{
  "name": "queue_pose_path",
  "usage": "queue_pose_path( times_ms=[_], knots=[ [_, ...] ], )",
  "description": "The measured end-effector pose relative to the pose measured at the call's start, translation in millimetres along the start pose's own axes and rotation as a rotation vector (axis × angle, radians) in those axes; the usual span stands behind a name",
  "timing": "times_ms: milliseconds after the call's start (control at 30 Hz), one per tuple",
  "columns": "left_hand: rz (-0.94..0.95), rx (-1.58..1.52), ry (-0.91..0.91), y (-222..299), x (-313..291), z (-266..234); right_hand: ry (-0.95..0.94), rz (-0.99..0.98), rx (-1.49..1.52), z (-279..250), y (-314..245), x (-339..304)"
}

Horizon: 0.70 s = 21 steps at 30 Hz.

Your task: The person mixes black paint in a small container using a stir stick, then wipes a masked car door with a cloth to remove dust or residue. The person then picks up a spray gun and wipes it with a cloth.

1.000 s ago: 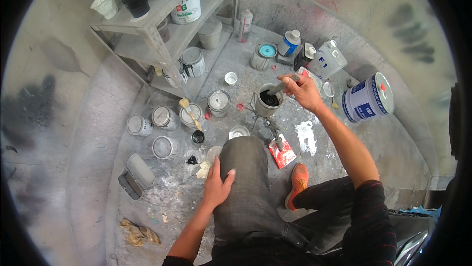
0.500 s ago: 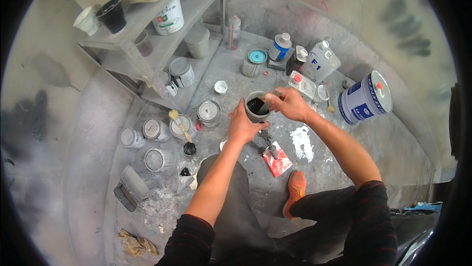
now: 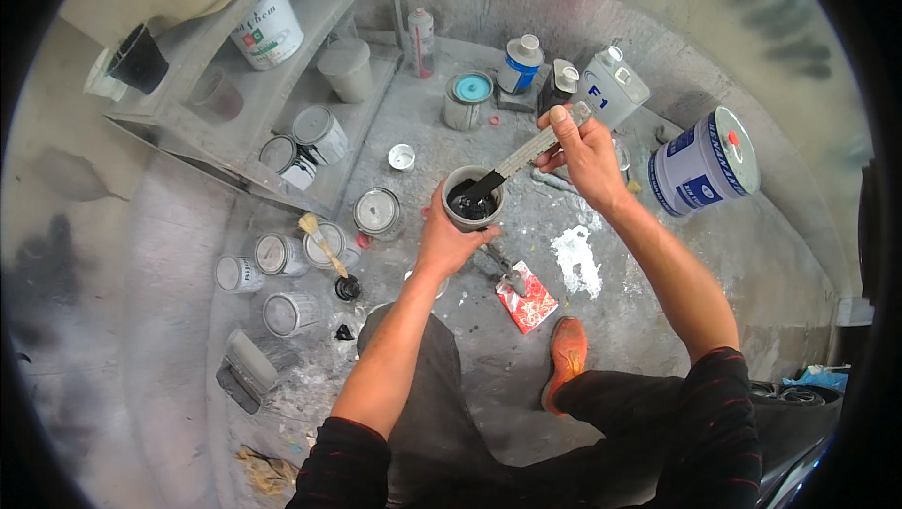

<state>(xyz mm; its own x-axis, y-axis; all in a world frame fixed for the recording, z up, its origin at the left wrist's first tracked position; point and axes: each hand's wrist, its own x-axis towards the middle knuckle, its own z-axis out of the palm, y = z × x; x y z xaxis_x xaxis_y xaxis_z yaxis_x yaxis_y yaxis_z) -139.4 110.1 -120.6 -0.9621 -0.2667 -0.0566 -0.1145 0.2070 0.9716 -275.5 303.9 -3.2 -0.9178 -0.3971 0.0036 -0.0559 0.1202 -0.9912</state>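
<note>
My left hand (image 3: 449,244) is wrapped round a grey cup (image 3: 498,197), thumb on the near side and fingers on the left. Inside the cup lies glossy black paint (image 3: 468,204). In my right hand (image 3: 583,156), closed at its upper end, is a flat mixing stick (image 3: 521,156). It slants up to the right out of the cup. The stick's lower part is coated black and its tip reaches the paint. Close by, left of the cup, stands a lidded paint can (image 3: 378,212).
Several cans stand at left, with a brush (image 3: 321,241) lying across one lid. A grey shelf (image 3: 221,124) holds tubs and cans. Toward the back are a can with a turquoise lid (image 3: 467,100) and a white jug (image 3: 609,86). A large pail (image 3: 705,163) leans at right; a red-white packet (image 3: 527,300) lies near my shoe.
My right hand has risen up and to the right, drawing the mixing stick partly out of the cup, so its blackened length shows. The cup in my left hand sits slightly further left.
</note>
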Motion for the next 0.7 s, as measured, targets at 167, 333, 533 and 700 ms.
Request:
queue_pose_path(
  times_ms=[167,333,533,700],
  knots=[
    [-0.028,0.043,0.001,-12,2,1,0.032,0.207,0.259,-8,49,8],
    [-0.005,0.076,-0.007,-17,4,1,0.046,0.310,0.442,-21,92,10],
    [-0.021,0.118,-0.004,-17,2,-4,0.115,0.282,0.348,-53,87,14],
    [0.047,0.090,-0.014,-18,4,1,0.102,0.216,0.358,-80,77,20]
  ],
)
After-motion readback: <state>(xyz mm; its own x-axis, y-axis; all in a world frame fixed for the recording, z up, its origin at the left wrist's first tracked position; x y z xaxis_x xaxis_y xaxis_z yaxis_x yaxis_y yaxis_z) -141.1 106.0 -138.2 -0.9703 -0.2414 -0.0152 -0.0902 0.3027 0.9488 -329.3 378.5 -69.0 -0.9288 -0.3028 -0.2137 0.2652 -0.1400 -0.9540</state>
